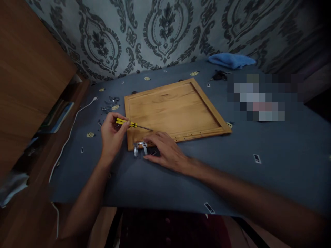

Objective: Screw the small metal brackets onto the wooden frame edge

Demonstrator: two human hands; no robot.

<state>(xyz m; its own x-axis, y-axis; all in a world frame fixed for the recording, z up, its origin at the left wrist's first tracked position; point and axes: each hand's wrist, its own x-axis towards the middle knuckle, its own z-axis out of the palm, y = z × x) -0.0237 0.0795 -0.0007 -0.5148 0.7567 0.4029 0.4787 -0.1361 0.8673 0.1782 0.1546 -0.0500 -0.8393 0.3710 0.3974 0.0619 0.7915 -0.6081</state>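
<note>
My left hand (113, 132) is closed around the yellow handle of a screwdriver (126, 123). The screwdriver's thin shaft points right, over a framed wooden cabinet door (168, 106) lying on the table. At the door's near left edge sits a silver metal hinge (140, 146), partly overhanging the edge. My right hand (167, 150) holds the hinge from its right side, with the fingers on top and the thumb lower down. A row of small dark holes runs along the door's near rail. Whether the screwdriver tip touches anything cannot be made out.
Small dark metal parts (110, 103) lie scattered left of the door. A white cable (74, 124) runs down the left side of the table. At the back right are a blue cloth (231, 60), a dark object (219, 75) and a blurred-out patch. A wooden cabinet (33, 69) stands left.
</note>
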